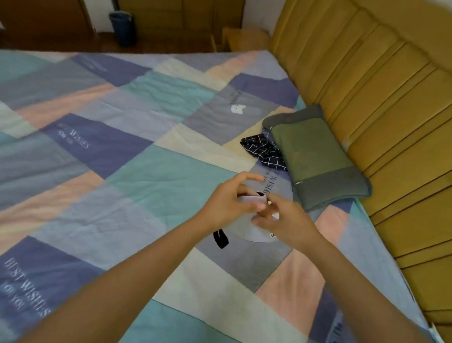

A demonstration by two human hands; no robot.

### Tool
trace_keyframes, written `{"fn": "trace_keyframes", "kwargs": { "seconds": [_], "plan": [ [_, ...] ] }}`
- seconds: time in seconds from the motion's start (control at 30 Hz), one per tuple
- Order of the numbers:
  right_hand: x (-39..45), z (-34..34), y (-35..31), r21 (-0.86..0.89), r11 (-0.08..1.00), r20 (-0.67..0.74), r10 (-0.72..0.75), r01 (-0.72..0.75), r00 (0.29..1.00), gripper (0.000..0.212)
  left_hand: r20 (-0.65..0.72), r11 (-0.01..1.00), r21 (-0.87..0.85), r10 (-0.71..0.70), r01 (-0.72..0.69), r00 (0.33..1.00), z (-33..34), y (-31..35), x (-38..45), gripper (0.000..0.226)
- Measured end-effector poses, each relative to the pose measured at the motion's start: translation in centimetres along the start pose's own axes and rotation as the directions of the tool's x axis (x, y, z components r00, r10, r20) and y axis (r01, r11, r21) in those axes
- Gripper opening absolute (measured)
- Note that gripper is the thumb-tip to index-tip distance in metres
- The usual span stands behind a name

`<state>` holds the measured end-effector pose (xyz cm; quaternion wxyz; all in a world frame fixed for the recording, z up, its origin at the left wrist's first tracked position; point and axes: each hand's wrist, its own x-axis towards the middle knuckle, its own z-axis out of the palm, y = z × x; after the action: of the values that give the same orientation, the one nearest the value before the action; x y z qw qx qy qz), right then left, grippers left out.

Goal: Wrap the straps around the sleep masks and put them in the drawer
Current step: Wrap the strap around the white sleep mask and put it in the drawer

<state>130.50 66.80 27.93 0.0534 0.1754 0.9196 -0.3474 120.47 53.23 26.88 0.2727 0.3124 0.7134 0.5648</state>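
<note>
Both hands are raised just above the patchwork quilt (138, 137), working together on a pale grey sleep mask (257, 230). The left hand (229, 200) has its fingers curled around the upper end of the mask, thumb arched over the top. The right hand (288, 221) pinches the mask's near edge between thumb and fingertips. A black strap (221, 237) hangs loose below the left wrist. Beyond the hands, a green-and-grey pillow (315, 156) lies against the mustard padded headboard (398, 107), with a dark checked cloth (264, 149) just beside it. A blue bin (121, 27) stands on the floor past the bed.
</note>
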Motion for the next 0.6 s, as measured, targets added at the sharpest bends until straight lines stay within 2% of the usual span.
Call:
{"fn": "trace_keyframes", "kwargs": {
  "seconds": [0.1, 0.17, 0.23, 0.33, 0.4, 0.5, 0.6],
  "plan": [
    [-1.1, -1.9, -1.7, 0.027, 0.998, -0.04, -0.054, 0.055, 0.998, 0.023, -0.093, 0.993, 0.098, 0.082, -0.073, 0.992, -0.9, 3.1, -1.3, 0.034],
    [-2.2, -3.4, -3.5, 0.056, 0.994, -0.054, -0.095, 0.098, 0.994, 0.025, -0.132, 0.97, 0.213, 0.145, -0.115, 0.981, -1.5, 5.5, -2.0, 0.037],
    [-3.3, -5.1, -5.6, 0.072, 0.987, -0.058, -0.139, 0.143, 0.989, 0.032, -0.088, 0.959, 0.272, 0.1, -0.073, 0.991, -2.1, 8.0, -2.4, 0.041],
    [-5.0, -8.1, -9.0, 0.081, 0.98, -0.093, -0.174, 0.182, 0.98, 0.039, -0.06, 0.916, 0.401, 0.032, -0.005, 0.998, -3.6, 12.6, -3.1, 0.026],
    [-5.9, -10.2, -10.8, 0.153, 0.965, -0.157, -0.187, 0.211, 0.97, 0.041, -0.099, 0.923, 0.384, 0.077, -0.033, 0.992, -4.6, 15.4, -3.5, 0.023],
    [-7.3, -13.3, -13.0, 0.305, 0.917, -0.27, -0.176, 0.258, 0.947, 0.04, -0.165, 0.971, 0.219, 0.132, -0.094, 0.977, -5.5, 19.7, -4.7, 0.023],
    [-8.8, -15.3, -15.1, 0.313, 0.895, -0.342, -0.207, 0.318, 0.917, 0.036, -0.055, 0.988, 0.142, 0.072, -0.064, 0.996, -5.7, 22.9, -6.2, 0.021]
  ]
}}
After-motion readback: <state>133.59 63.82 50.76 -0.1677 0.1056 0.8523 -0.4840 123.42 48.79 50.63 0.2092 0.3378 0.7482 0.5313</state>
